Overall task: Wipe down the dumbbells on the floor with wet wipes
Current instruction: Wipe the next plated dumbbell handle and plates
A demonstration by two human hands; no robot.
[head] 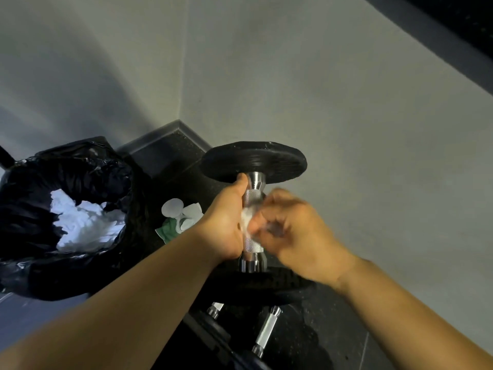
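- Nearest, a second dumbbell (266, 329) lies on the floor (333, 329), probably waiting its turn.
- Above it, the held dumbbell (254, 194) stands on end, lifted so the chrome handle can be reached all round.
- The left hand (226, 217) wraps that handle to steady it. The right hand (288, 231), blurred and with fingers curled, pinches a wet wipe (246, 222) against the metal.
- Farther left, a green-and-white pack (178, 220) and a black bin bag (80, 161) holding white wipes sit handy for restocking and discarding.
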